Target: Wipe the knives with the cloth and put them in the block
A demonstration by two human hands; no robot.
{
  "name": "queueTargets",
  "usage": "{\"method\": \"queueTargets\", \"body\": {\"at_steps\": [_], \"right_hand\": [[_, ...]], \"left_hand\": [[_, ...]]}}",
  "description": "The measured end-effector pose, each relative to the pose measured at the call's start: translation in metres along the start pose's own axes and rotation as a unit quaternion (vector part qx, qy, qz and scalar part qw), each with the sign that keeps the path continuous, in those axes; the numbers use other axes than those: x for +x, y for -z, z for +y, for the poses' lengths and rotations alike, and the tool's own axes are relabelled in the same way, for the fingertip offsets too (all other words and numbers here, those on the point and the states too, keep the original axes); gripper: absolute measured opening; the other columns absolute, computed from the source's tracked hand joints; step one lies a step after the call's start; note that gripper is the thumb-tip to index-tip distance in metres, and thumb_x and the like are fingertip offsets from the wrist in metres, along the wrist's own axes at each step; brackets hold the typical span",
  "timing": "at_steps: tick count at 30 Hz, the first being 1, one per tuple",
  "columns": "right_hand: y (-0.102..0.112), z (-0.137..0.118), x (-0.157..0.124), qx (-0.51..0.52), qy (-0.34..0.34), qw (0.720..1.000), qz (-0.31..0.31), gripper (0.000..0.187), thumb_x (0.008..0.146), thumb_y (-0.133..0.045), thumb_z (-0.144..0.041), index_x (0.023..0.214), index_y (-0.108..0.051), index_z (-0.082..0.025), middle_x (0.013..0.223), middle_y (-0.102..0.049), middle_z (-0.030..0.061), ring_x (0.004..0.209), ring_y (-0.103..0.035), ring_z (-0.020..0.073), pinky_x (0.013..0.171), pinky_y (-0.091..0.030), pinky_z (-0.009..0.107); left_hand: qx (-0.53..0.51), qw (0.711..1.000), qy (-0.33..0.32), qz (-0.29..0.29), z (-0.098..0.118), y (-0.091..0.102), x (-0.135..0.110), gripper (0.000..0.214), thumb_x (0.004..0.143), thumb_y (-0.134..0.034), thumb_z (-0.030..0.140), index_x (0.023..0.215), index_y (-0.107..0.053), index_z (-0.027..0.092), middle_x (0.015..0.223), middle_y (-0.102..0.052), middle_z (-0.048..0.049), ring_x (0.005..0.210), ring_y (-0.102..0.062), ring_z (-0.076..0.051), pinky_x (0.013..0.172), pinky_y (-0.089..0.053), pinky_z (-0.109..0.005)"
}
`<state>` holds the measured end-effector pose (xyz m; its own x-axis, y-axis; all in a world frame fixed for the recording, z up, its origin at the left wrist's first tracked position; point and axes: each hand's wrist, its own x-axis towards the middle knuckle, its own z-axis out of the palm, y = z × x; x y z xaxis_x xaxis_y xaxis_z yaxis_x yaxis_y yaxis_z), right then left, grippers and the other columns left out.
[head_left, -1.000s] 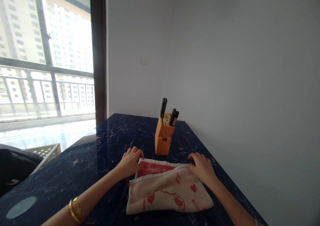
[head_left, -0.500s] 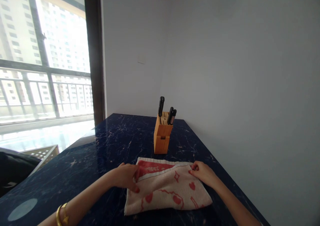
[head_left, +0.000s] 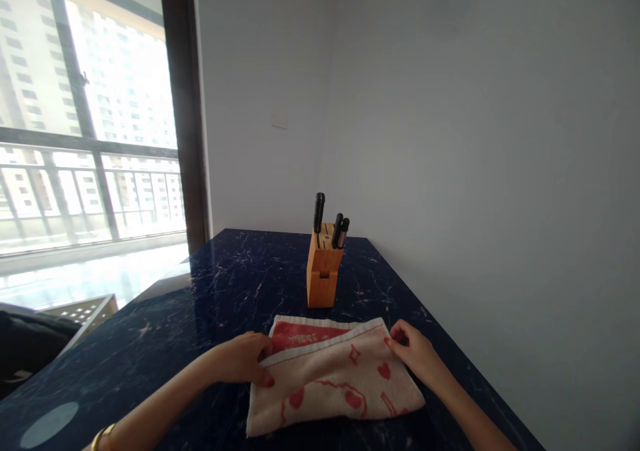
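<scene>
A towel (head_left: 330,378), cream with red hearts and a red inner side, lies folded over on the dark blue table. Its upper layer slants, so a strip of the red side shows along the far edge. At the left edge my left hand (head_left: 247,359) grips the cloth, thumb on top and the other fingers partly hidden. My right hand (head_left: 411,346) pinches the far right corner between thumb and fingertips. Just beyond the towel stands a wooden knife block (head_left: 323,278), upright, with black-handled knives (head_left: 319,212) in its slots.
The marbled table (head_left: 225,284) runs up to a white wall (head_left: 450,171) at the right and back. A pale round spot (head_left: 49,426) marks its near left. Beyond the left edge are a perforated light panel (head_left: 90,312), a dark object (head_left: 30,338) and a large window (head_left: 120,104).
The upper layer's far right corner has moved slightly outward and lies flatter, nearer the lower layer's corner. My left hand has shifted a little left. The view has turned slightly.
</scene>
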<state>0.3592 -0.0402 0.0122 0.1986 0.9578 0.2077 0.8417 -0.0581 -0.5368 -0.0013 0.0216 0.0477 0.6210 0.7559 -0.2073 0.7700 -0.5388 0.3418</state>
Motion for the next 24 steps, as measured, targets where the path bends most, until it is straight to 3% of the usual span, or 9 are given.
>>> {"method": "queueTargets", "body": {"at_steps": [5, 9, 17, 24], "right_hand": [[0.003, 0.007, -0.003, -0.029, -0.028, 0.999, -0.007, 0.008, 0.073, -0.047, -0.031, 0.072, -0.048, -0.024, 0.071, -0.062, -0.0043, 0.068, -0.057, 0.0146, 0.061, -0.034, 0.024], [0.007, 0.009, 0.003, -0.07, -0.067, 0.995, -0.026, 0.007, 0.074, -0.048, -0.031, 0.073, -0.049, -0.024, 0.073, -0.064, -0.0047, 0.071, -0.058, 0.0148, 0.06, -0.032, 0.024], [0.005, 0.002, 0.006, -0.135, -0.076, 0.988, -0.021, 0.005, 0.073, -0.049, -0.028, 0.071, -0.051, -0.024, 0.072, -0.064, -0.0048, 0.075, -0.059, 0.0177, 0.061, -0.028, 0.026], [0.007, -0.004, -0.002, -0.177, -0.061, 0.982, 0.005, 0.003, 0.073, -0.045, -0.024, 0.071, -0.046, -0.023, 0.069, -0.062, -0.0034, 0.074, -0.058, 0.0182, 0.064, -0.026, 0.028]], "left_hand": [[-0.07, 0.997, -0.042, -0.001, 0.0, 0.026, 0.004, 0.031, 0.064, -0.058, 0.045, 0.081, -0.061, 0.019, 0.076, -0.06, 0.003, 0.069, -0.054, -0.015, 0.055, -0.037, -0.021], [-0.094, 0.994, -0.031, 0.04, -0.003, 0.041, 0.022, 0.034, 0.069, -0.053, 0.048, 0.084, -0.059, 0.018, 0.074, -0.06, 0.0024, 0.072, -0.056, -0.016, 0.056, -0.038, -0.02], [-0.034, 0.983, 0.072, 0.164, -0.008, 0.013, 0.07, 0.026, 0.069, -0.052, 0.037, 0.082, -0.057, 0.016, 0.081, -0.06, -0.0041, 0.079, -0.055, -0.021, 0.062, -0.037, -0.026], [0.01, 0.973, 0.093, 0.212, -0.003, 0.001, 0.072, 0.021, 0.073, -0.049, 0.036, 0.083, -0.057, 0.02, 0.09, -0.059, -0.0044, 0.09, -0.053, -0.023, 0.069, -0.038, -0.03]]}}
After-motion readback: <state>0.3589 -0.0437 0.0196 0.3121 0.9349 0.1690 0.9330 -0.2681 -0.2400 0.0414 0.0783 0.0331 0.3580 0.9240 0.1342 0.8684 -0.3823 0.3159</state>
